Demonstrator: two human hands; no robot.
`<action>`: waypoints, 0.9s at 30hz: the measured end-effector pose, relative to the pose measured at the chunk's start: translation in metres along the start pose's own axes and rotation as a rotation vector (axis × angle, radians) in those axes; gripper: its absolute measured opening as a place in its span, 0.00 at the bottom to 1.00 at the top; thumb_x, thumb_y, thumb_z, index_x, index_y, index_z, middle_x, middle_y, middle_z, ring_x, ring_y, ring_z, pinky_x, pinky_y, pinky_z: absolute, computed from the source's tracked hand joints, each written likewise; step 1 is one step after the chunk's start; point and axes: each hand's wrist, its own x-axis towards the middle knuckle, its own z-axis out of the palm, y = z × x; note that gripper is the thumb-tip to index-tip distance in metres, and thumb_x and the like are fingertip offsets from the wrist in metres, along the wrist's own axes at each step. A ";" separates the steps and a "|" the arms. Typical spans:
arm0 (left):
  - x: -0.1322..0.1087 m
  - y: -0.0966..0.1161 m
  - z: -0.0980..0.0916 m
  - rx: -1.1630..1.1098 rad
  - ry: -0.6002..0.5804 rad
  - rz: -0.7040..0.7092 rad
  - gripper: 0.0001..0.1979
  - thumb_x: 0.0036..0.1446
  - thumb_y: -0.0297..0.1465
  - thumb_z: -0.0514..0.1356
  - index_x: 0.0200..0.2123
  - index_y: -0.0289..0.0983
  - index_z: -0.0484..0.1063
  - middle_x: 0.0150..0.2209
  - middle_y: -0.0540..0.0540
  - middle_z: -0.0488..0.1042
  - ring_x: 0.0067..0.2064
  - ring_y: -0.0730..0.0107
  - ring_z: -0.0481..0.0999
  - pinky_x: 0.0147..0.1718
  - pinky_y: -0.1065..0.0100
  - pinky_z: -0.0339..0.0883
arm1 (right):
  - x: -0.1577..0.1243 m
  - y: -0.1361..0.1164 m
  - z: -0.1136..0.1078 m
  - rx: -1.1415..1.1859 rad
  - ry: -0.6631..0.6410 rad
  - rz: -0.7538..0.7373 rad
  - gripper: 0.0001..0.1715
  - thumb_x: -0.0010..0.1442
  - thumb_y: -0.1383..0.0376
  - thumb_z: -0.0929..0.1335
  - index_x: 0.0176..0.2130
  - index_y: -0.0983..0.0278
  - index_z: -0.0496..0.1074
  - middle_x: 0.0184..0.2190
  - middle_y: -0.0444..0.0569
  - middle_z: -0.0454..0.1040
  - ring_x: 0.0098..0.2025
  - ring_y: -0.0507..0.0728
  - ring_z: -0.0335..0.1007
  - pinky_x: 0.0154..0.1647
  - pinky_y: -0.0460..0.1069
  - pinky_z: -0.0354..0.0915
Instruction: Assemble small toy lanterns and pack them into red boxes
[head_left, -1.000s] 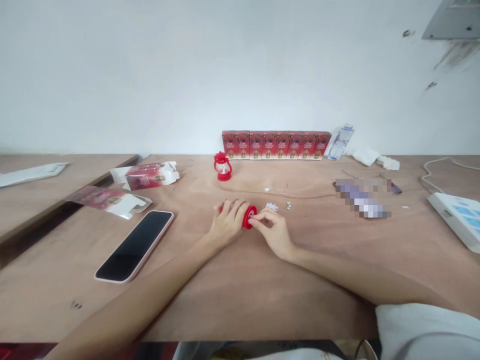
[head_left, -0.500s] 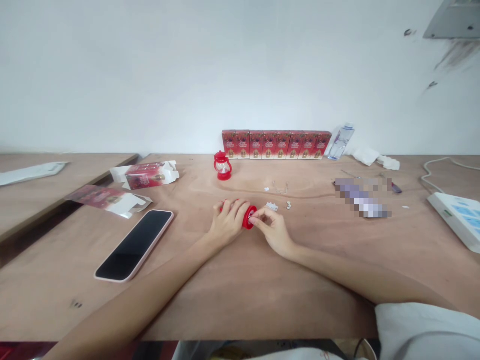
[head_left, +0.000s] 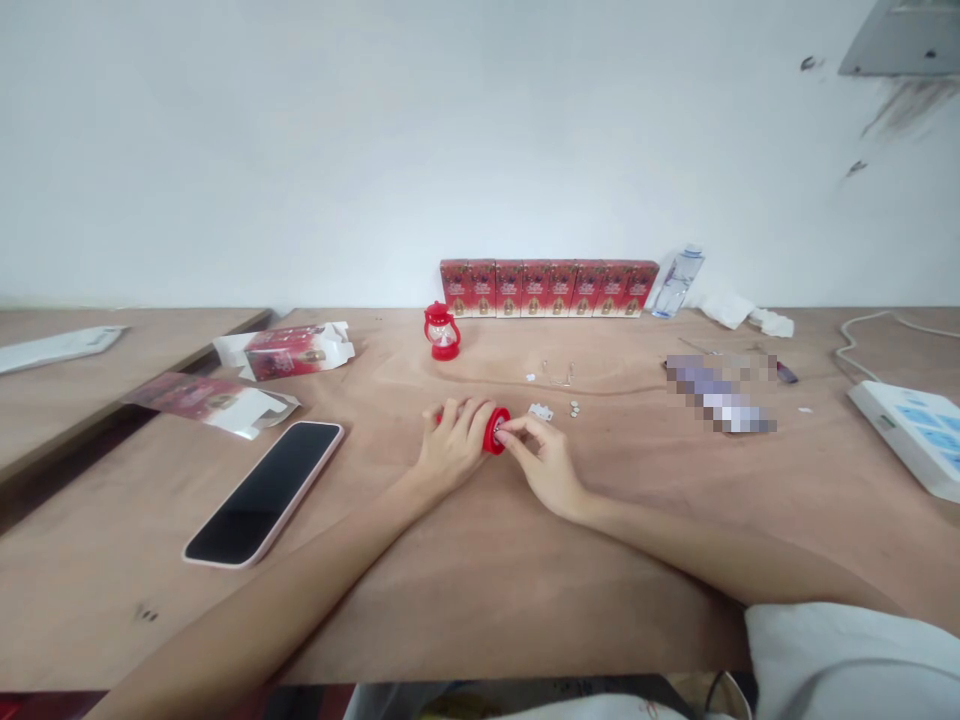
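My left hand (head_left: 454, 440) is wrapped round a red lantern (head_left: 496, 430) lying on its side, its round base facing right. The thumb and forefinger of my right hand (head_left: 551, 462) pinch together at the open underside of that base; whatever is between them is too small to make out. Just beyond my right hand are a small white piece (head_left: 541, 411) and some small round pieces (head_left: 574, 409). Thin wire-like bits (head_left: 561, 376) lie farther back. A second red lantern (head_left: 442, 332) stands upright behind my left hand.
Several red boxes (head_left: 550, 289) line the wall, beside a leaning clear bottle (head_left: 678, 283) and crumpled tissue (head_left: 771, 322). A phone (head_left: 265, 493) and opened packaging (head_left: 292, 350) lie to the left. On the right are a blurred purple item (head_left: 712, 392) and a white device (head_left: 911, 435).
The whole view has shifted slightly. Both hands keep nearly the same hold at the lantern, with only a slight movement of the right fingertips at its base.
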 end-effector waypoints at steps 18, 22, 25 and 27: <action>-0.002 0.003 0.002 -0.023 -0.150 -0.128 0.16 0.59 0.38 0.54 0.43 0.31 0.69 0.38 0.40 0.77 0.39 0.55 0.70 0.36 0.59 0.49 | 0.005 0.008 0.003 0.092 -0.011 0.132 0.08 0.58 0.59 0.64 0.31 0.61 0.66 0.28 0.44 0.70 0.31 0.53 0.67 0.37 0.50 0.63; -0.003 0.002 0.004 -0.017 -0.154 -0.141 0.17 0.58 0.39 0.55 0.43 0.31 0.68 0.39 0.39 0.77 0.40 0.54 0.70 0.36 0.59 0.50 | 0.007 0.013 0.006 0.249 0.016 0.219 0.09 0.56 0.58 0.66 0.29 0.61 0.66 0.25 0.43 0.69 0.29 0.53 0.67 0.35 0.50 0.64; -0.003 0.002 0.004 -0.011 -0.158 -0.151 0.17 0.58 0.39 0.56 0.43 0.31 0.68 0.38 0.39 0.77 0.40 0.54 0.70 0.36 0.59 0.50 | 0.010 0.014 0.009 0.358 0.084 0.309 0.09 0.52 0.59 0.67 0.27 0.61 0.66 0.26 0.43 0.70 0.29 0.52 0.68 0.34 0.50 0.65; -0.003 0.002 0.004 -0.011 -0.167 -0.154 0.16 0.58 0.38 0.56 0.43 0.31 0.68 0.39 0.39 0.77 0.40 0.54 0.70 0.36 0.59 0.50 | 0.012 0.013 0.010 0.474 0.131 0.398 0.09 0.49 0.60 0.68 0.25 0.62 0.65 0.27 0.43 0.70 0.29 0.51 0.68 0.33 0.49 0.66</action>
